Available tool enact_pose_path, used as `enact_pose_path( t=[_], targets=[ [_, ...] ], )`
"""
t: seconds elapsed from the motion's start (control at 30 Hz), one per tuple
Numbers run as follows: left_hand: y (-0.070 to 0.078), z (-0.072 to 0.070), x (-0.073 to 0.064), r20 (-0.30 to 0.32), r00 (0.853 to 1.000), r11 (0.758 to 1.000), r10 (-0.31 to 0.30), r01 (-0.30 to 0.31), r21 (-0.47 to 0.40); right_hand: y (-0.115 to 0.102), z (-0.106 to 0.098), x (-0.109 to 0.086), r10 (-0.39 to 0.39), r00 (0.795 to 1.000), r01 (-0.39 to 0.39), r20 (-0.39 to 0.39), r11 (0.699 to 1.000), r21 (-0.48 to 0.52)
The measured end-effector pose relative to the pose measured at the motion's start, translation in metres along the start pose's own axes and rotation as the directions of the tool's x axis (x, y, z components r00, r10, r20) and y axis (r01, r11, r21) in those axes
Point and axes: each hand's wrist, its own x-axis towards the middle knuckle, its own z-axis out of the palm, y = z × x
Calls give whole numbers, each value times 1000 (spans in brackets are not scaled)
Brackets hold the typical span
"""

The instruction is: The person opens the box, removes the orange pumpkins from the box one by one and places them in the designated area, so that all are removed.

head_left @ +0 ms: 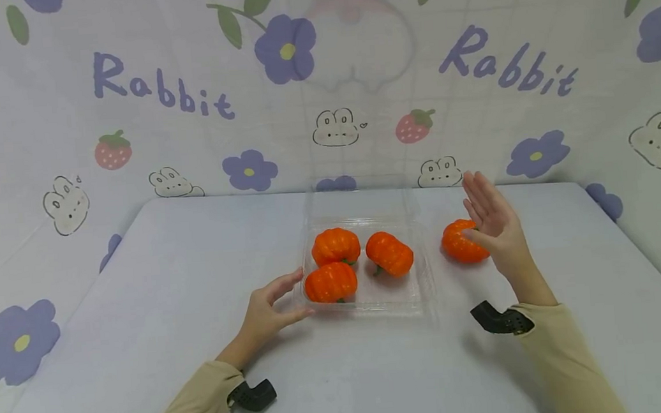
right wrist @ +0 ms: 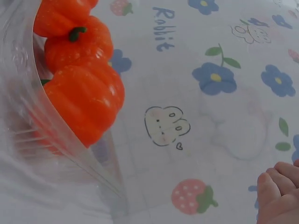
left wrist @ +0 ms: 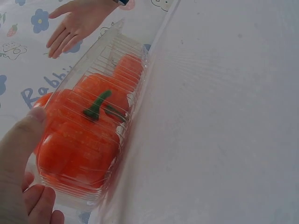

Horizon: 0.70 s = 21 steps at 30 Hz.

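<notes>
A clear plastic clamshell box (head_left: 391, 295) lies with its lid raised at the back. Inside are three ribbed orange toy-like pumpkins with green stems: one at back left (head_left: 336, 246), one at front left (head_left: 330, 283) and one on the right (head_left: 390, 254). My left hand (head_left: 268, 307) holds the box's front left corner, its thumb (left wrist: 23, 135) at the rim and its fingers by the side. My right hand (head_left: 499, 233) is raised right of the box with fingers extended, holding nothing. In the head view it partly covers another orange pumpkin (head_left: 461, 242) on the table.
The box stands on a white-covered table (head_left: 197, 273). Behind it hangs a white cloth backdrop (head_left: 188, 146) printed with rabbits, flowers and strawberries. The transparent lid (head_left: 359, 201) rises at the box's far side. Black camera mounts (head_left: 253, 396) sit on both wrists.
</notes>
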Motion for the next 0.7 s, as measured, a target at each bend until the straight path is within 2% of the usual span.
enact_pose_path(
  t=[0.2, 0.47, 0.57, 0.7],
  targets=[
    [1, 0, 0, 2, 1000, 1000, -3, 3, 3, 6, 12, 6, -27, 997, 28, 77, 1000, -6],
    [1, 0, 0, 15, 1000, 1000, -15, 15, 15, 13, 23, 10, -46, 992, 49, 120, 999, -23],
    [2, 0, 0, 12, 1000, 999, -11, 10, 30, 15, 28, 12, -52, 987, 61, 154, 997, -54],
    [4, 1, 0, 3, 1000, 998, 28, -28, 50, 17, 33, 11, -20, 980, 51, 200, 987, -151]
  ],
)
